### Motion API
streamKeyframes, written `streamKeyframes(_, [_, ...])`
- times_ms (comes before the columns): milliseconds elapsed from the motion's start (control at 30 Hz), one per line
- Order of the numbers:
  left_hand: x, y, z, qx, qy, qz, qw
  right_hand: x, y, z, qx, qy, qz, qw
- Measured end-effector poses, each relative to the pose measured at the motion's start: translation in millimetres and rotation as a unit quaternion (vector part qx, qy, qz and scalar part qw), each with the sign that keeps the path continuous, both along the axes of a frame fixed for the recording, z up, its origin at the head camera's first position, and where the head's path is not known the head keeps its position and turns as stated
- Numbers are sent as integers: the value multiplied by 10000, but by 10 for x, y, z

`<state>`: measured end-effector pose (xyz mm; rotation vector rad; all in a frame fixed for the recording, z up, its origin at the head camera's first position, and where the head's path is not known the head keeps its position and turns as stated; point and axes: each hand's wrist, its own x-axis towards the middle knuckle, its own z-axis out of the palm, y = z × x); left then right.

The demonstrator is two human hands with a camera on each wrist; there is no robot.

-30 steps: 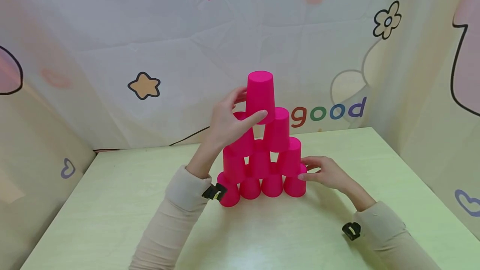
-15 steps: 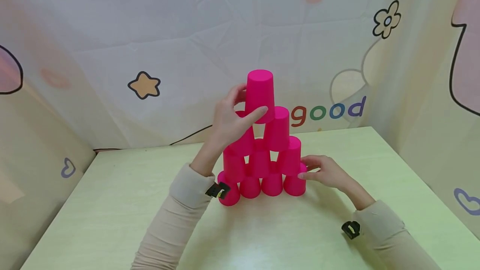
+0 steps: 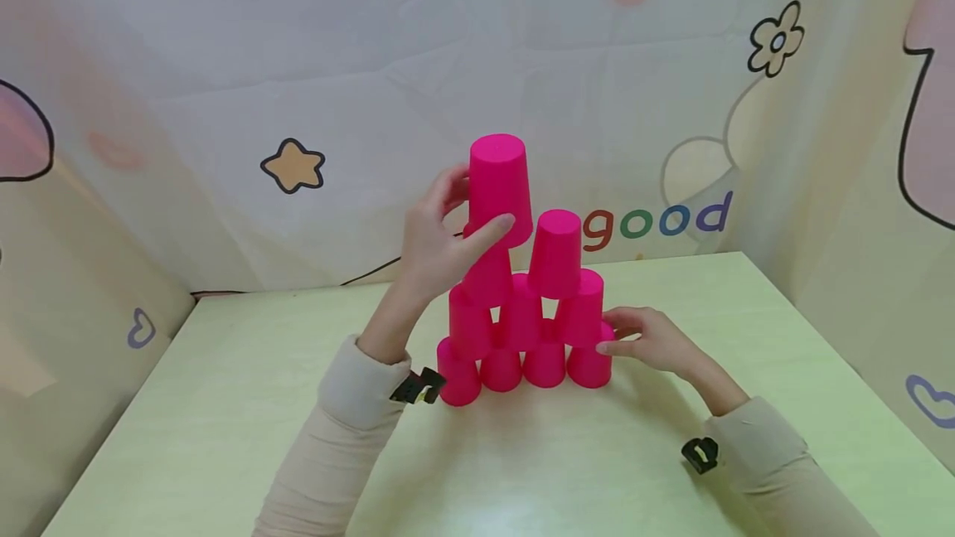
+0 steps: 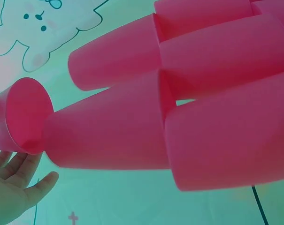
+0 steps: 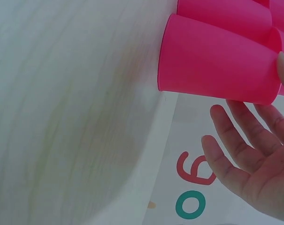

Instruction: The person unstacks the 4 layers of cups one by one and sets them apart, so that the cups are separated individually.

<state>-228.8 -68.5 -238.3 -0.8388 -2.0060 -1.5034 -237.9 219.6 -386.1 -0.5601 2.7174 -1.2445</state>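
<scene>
In the head view a pyramid of upside-down pink cups (image 3: 521, 317) stands on the table. My left hand (image 3: 440, 243) holds the topmost pink cup (image 3: 498, 181) between thumb and fingers, above the left cup of the upper pair. In the left wrist view this held cup (image 4: 29, 112) shows its open mouth, at a tilt to the cup (image 4: 106, 131) below; whether they touch is unclear. My right hand (image 3: 656, 345) lightly straddles the bottom row's right end cup (image 3: 589, 367). The right wrist view shows thumb and some fingertips on that cup (image 5: 217, 63), other fingers apart.
Pale wooden table (image 3: 537, 471) surface surrounds the pyramid. A printed cloth backdrop (image 3: 373, 123) with coloured letters, a star and a flower hangs behind and at the sides. Each sleeve carries a black clip (image 3: 701, 455) near the wrist.
My left hand has shifted the top cup leftward, so it is now apart from the right cup of the upper pair. My right hand stays at the bottom right cup.
</scene>
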Motion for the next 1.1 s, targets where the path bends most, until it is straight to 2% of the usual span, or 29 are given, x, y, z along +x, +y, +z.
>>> streamKeyframes(267, [79, -174, -34, 107, 310, -6, 9995, 5, -3, 6, -60, -161, -72, 9998])
streamKeyframes(567, [152, -409, -155, 209, 608, 14, 9979, 3, -1, 13, -15, -185, -135, 9997])
streamKeyframes(767, [209, -560, -215, 171, 574, 152, 9981, 13, -12, 16, -22, -169, -146, 9997])
streamKeyframes(1100, [247, -804, -371, 66, 206, 508, 9985, 9, -9, 7, -25, -98, -83, 9999])
